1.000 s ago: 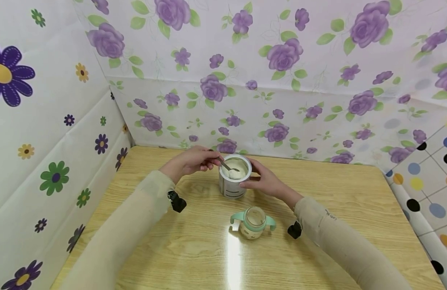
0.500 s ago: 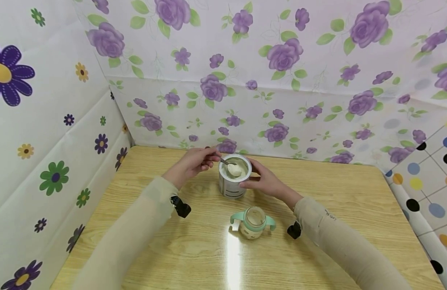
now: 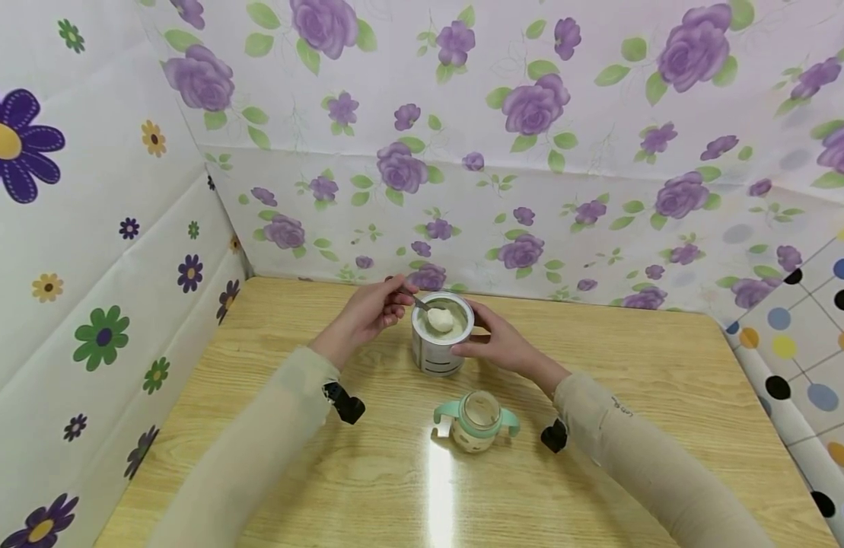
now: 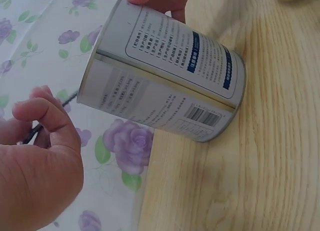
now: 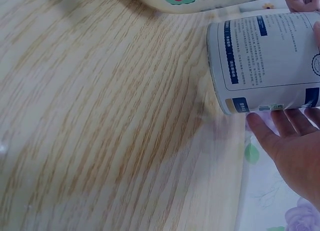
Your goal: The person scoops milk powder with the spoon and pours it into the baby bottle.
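An open, pale milk powder can with printed labels stands upright on the table. My left hand, left of the can, pinches the dark handle of a spoon. The spoon's bowl is inside the can's mouth, heaped with pale powder. From the right side my right hand holds the can, thumb at the near side and fingers around the far side. In the left wrist view the curled left hand grips the spoon handle; its bowl is hidden there.
In front of the can stands an uncapped baby bottle with two mint green handles. Floral sheeting rises behind the wooden table, with patterned sheets at left and right. A black wrist camera hangs below the left wrist.
The spoon has come up slightly inside the can with a heap of powder on it. My left wrist has shifted a little right and toward me. The right hand and the can stay put.
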Demonstrator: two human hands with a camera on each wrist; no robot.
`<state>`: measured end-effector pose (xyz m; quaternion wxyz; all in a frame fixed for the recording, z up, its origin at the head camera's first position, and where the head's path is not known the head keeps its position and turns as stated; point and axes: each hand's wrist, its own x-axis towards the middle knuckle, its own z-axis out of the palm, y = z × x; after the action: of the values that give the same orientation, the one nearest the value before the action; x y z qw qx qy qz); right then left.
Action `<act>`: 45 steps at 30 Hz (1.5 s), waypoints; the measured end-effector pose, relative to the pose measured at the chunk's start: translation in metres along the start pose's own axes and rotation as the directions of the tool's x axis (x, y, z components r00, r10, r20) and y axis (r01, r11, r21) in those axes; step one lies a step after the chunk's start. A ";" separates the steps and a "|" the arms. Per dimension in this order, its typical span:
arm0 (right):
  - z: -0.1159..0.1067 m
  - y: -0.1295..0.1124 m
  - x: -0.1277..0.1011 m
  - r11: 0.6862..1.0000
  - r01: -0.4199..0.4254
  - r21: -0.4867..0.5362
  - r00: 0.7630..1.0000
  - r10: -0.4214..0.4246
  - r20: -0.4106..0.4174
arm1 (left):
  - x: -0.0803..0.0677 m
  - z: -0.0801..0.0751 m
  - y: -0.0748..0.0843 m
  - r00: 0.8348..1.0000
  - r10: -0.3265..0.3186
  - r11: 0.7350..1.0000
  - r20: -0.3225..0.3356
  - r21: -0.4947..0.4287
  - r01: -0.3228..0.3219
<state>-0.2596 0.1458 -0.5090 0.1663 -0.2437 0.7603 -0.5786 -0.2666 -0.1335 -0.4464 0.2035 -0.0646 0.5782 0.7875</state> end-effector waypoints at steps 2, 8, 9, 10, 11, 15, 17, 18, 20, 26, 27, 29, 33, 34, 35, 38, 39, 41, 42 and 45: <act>0.000 0.000 0.000 1.000 -0.004 -0.001 1.000 0.004 -0.003 | -0.001 0.000 -0.001 1.000 0.008 1.000 0.004 -0.013 -0.008; 0.001 0.002 -0.001 1.000 -0.008 -0.005 1.000 0.008 -0.008 | -0.004 0.000 -0.004 0.999 0.036 0.997 0.014 -0.062 -0.036; 0.001 0.002 -0.001 1.000 -0.008 -0.007 1.000 0.008 -0.009 | -0.004 0.000 -0.005 0.999 0.041 0.997 0.014 -0.068 -0.040; 0.001 0.002 -0.002 1.000 -0.009 -0.010 1.000 0.009 -0.010 | -0.004 0.000 -0.005 0.999 0.044 0.996 0.015 -0.073 -0.043; 0.001 0.001 -0.002 1.000 -0.006 -0.013 1.000 0.006 -0.009 | -0.004 0.000 -0.006 0.999 0.049 0.996 0.016 -0.076 -0.048; 0.000 0.001 -0.003 1.000 0.009 -0.020 1.000 -0.009 -0.008 | -0.005 0.002 -0.007 0.997 0.071 0.994 0.020 -0.088 -0.069; 0.000 0.001 -0.003 1.000 0.016 -0.021 1.000 -0.016 -0.008 | -0.006 0.003 -0.006 0.996 0.086 0.993 0.022 -0.085 -0.084; -0.001 0.002 -0.002 1.000 0.015 -0.020 1.000 -0.015 -0.009 | -0.006 0.003 -0.006 0.995 0.093 0.992 0.022 -0.084 -0.090; -0.001 0.002 -0.002 1.000 0.015 -0.021 1.000 -0.015 -0.009 | -0.007 0.004 -0.006 0.995 0.094 0.993 0.020 -0.077 -0.093; -0.001 0.000 -0.002 1.000 0.019 -0.018 1.000 -0.019 -0.002 | -0.006 0.001 -0.007 0.999 0.054 0.996 0.007 -0.072 -0.054; -0.001 0.000 -0.002 1.000 0.020 -0.018 1.000 -0.020 -0.004 | -0.006 0.000 -0.007 0.998 0.060 0.996 0.008 -0.072 -0.059; -0.001 0.000 -0.002 1.000 0.019 -0.015 1.000 -0.019 -0.009 | -0.006 0.001 -0.005 0.997 0.078 0.995 0.012 -0.069 -0.077; -0.001 0.001 -0.001 1.000 0.022 -0.013 1.000 -0.022 -0.003 | -0.006 0.000 -0.005 0.997 0.072 0.995 0.024 -0.064 -0.070; -0.001 0.001 -0.001 1.000 0.022 -0.015 1.000 -0.022 0.002 | -0.006 -0.001 -0.006 0.998 0.062 0.996 0.022 -0.063 -0.060; -0.001 0.001 0.000 1.000 0.022 -0.017 1.000 -0.022 0.006 | -0.007 -0.001 -0.006 0.998 0.055 0.997 0.020 -0.063 -0.054; -0.002 0.000 0.000 0.999 0.029 -0.028 1.000 -0.029 0.003 | -0.006 -0.001 -0.006 0.998 0.057 0.997 0.020 -0.062 -0.056; -0.002 -0.001 0.000 0.999 0.030 -0.029 1.000 -0.030 -0.001 | -0.006 -0.001 -0.006 0.998 0.065 0.996 0.022 -0.057 -0.064; -0.002 -0.002 0.000 0.999 0.029 -0.026 1.000 -0.029 -0.006 | -0.005 0.000 -0.005 0.997 0.070 0.996 0.023 -0.057 -0.068; -0.002 -0.001 0.000 0.999 0.029 -0.025 1.000 -0.029 -0.005 | -0.004 0.000 -0.006 0.997 0.068 0.996 0.024 -0.057 -0.066; -0.002 0.000 0.001 0.999 0.025 -0.023 1.000 -0.025 0.001 | -0.003 -0.002 -0.006 0.998 0.059 0.997 0.016 -0.056 -0.058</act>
<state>-0.2618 0.1467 -0.5084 0.1565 -0.2553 0.7638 -0.5718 -0.2612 -0.1343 -0.4515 0.1836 -0.0466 0.5560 0.8093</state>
